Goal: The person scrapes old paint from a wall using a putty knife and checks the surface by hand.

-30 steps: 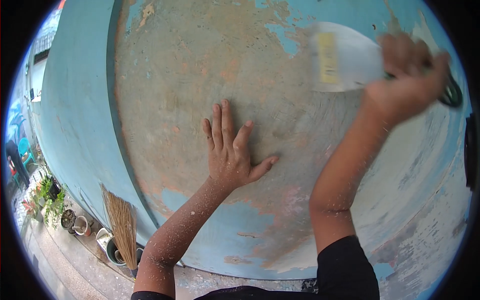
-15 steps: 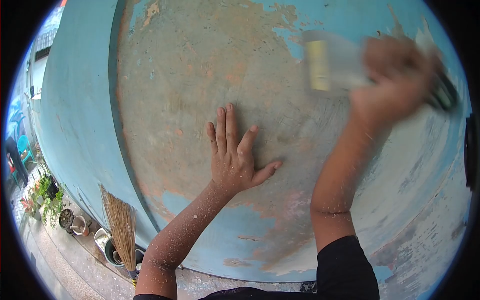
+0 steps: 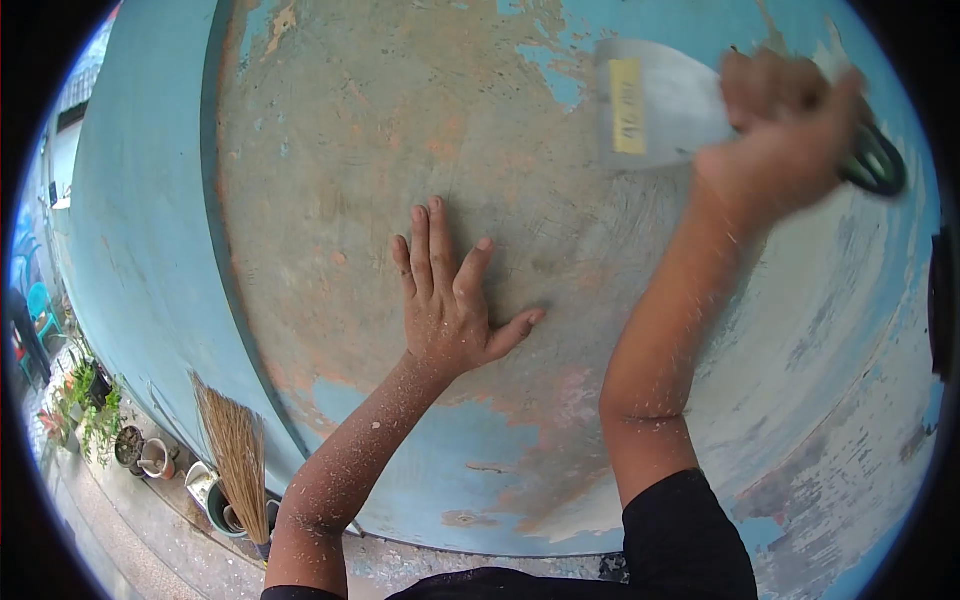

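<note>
My left hand (image 3: pixel 447 310) lies flat on a wall (image 3: pixel 340 160), fingers spread, over a patch where the blue paint is gone and grey-brown plaster shows. Pale flakes dot the hand and forearm. At the upper right, my right hand (image 3: pixel 785 135) is wrapped round the dark handle of a wide putty knife (image 3: pixel 675 105). Its broad metal blade carries a yellow strip with dark writing and points left, its edge close to the border between bare plaster and remaining blue paint (image 3: pixel 560 75). The hand is slightly blurred.
A stick broom (image 3: pixel 232 450) leans at the wall's foot on the lower left. Beside it stand buckets and pots (image 3: pixel 157 458), with green plants (image 3: pixel 95 400) farther off. A raised blue pillar (image 3: pixel 140 230) borders the plaster. At the far left is a turquoise chair (image 3: pixel 40 305).
The putty knife and my right hand have shifted slightly up and left, and the blade is less blurred. My left hand stays flat on the wall while the whole view has shifted a little.
</note>
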Demonstrator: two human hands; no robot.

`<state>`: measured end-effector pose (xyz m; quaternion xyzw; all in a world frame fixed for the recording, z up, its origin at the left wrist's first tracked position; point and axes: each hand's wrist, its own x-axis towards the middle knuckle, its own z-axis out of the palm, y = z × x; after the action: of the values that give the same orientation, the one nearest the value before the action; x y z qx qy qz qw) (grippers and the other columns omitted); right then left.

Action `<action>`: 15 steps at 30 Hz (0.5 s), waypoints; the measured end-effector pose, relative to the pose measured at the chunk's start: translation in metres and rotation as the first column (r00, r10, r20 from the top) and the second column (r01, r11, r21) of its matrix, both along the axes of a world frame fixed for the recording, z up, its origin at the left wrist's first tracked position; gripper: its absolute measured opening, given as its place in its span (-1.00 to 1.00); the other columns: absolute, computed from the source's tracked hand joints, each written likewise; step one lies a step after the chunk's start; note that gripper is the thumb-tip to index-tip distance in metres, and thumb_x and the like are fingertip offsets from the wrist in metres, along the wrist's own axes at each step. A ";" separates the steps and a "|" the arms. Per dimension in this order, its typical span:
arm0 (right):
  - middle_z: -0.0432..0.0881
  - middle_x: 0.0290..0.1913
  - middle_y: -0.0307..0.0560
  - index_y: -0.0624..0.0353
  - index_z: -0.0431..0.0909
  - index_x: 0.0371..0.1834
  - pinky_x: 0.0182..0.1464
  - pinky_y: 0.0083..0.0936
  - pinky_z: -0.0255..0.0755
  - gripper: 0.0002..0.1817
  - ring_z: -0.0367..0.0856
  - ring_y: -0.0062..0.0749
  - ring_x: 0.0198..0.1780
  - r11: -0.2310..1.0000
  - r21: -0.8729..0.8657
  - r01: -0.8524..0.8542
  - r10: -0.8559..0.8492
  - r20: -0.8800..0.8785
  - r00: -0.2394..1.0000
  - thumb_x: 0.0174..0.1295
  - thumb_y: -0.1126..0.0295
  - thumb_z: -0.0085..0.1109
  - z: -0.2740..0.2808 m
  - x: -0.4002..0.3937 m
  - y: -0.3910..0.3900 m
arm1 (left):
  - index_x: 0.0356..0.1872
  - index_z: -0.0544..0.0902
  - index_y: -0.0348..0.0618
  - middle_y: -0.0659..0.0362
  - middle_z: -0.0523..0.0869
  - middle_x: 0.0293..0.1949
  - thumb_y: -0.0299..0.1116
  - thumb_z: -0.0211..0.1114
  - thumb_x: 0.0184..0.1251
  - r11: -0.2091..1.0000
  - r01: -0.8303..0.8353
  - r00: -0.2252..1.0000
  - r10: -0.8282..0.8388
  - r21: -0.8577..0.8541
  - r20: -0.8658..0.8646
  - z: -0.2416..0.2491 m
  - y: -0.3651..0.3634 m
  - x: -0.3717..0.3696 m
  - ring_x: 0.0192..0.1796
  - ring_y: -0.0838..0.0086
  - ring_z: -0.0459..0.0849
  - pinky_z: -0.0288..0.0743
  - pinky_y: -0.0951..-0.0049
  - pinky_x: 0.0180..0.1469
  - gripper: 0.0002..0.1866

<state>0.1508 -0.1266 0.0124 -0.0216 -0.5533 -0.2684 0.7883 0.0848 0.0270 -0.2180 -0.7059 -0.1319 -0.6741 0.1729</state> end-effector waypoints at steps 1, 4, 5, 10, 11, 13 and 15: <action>0.09 -0.72 -0.32 -0.02 0.12 -0.68 -0.62 -0.51 -0.02 -0.56 -0.02 -0.60 -0.72 0.999 0.040 -0.003 0.003 0.004 1.000 0.37 0.38 0.04 0.000 0.003 -0.004 | 0.39 0.10 -0.05 -0.47 -0.06 0.49 0.44 0.12 0.24 1.000 0.004 1.000 -0.004 0.001 -0.002 0.001 0.001 0.000 0.57 -0.31 -0.14 -0.36 -0.39 0.46 -0.06; 0.06 -0.72 -0.32 -0.02 0.12 -0.73 -0.61 -0.55 -0.06 -0.51 -0.06 -0.59 -0.72 0.997 -0.022 0.073 -0.074 -0.055 0.996 0.44 0.23 -0.09 -0.001 -0.010 0.003 | 0.39 0.10 -0.05 -0.47 -0.06 0.49 0.44 0.11 0.25 1.000 0.012 1.000 -0.012 -0.010 -0.005 -0.001 -0.002 0.002 0.57 -0.31 -0.14 -0.36 -0.39 0.46 -0.07; 0.06 -0.71 -0.33 -0.02 0.12 -0.70 -0.61 -0.56 -0.05 -0.54 -0.05 -0.59 -0.73 0.999 -0.035 0.029 -0.028 0.036 0.999 0.43 0.24 -0.07 -0.003 0.002 -0.004 | 0.39 0.10 -0.05 -0.46 -0.06 0.49 0.44 0.11 0.25 1.000 -0.005 1.000 0.005 -0.009 -0.001 -0.001 -0.001 0.001 0.57 -0.31 -0.14 -0.35 -0.39 0.45 -0.07; 0.02 -0.75 -0.37 -0.06 0.07 -0.69 -0.61 -0.59 -0.04 -0.54 -0.06 -0.63 -0.74 0.991 -0.086 -0.099 0.095 -0.043 0.995 0.41 0.25 -0.06 -0.002 -0.011 0.017 | 0.39 0.10 -0.06 -0.47 -0.04 0.49 0.43 0.12 0.25 1.000 0.017 1.000 -0.017 -0.014 -0.002 -0.004 -0.002 0.002 0.57 -0.31 -0.13 -0.35 -0.39 0.45 -0.07; -0.02 -0.76 -0.37 -0.07 0.04 -0.72 -0.61 -0.60 -0.04 -0.51 -0.05 -0.64 -0.73 0.995 -0.100 -0.002 -0.001 -0.036 0.999 0.41 0.21 -0.08 0.001 -0.014 0.010 | 0.39 0.10 -0.06 -0.47 -0.04 0.49 0.43 0.12 0.25 1.000 0.009 1.000 -0.009 -0.017 -0.003 -0.003 -0.003 0.002 0.57 -0.31 -0.13 -0.34 -0.39 0.45 -0.07; -0.01 -0.76 -0.37 -0.07 0.05 -0.71 -0.61 -0.60 -0.04 -0.52 -0.06 -0.64 -0.74 0.995 -0.096 -0.013 0.011 -0.023 1.000 0.42 0.21 -0.08 0.004 -0.015 0.012 | 0.38 0.09 -0.06 -0.47 -0.04 0.49 0.43 0.12 0.25 1.000 -0.008 1.000 0.008 -0.008 -0.006 0.001 -0.002 0.000 0.57 -0.31 -0.13 -0.34 -0.40 0.45 -0.06; -0.01 -0.76 -0.38 -0.07 0.06 -0.70 -0.61 -0.60 -0.02 -0.53 -0.06 -0.64 -0.74 0.994 -0.099 -0.035 0.036 0.008 0.999 0.42 0.21 -0.08 0.007 -0.016 0.021 | 0.38 0.08 -0.06 -0.47 -0.06 0.49 0.43 0.12 0.24 1.000 0.011 1.000 -0.011 -0.008 -0.007 0.001 -0.001 0.000 0.57 -0.32 -0.13 -0.32 -0.41 0.44 -0.06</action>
<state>0.1347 -0.1060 0.0199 -0.0495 -0.5701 -0.2265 0.7882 0.0849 0.0257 -0.2166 -0.7097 -0.1304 -0.6719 0.1668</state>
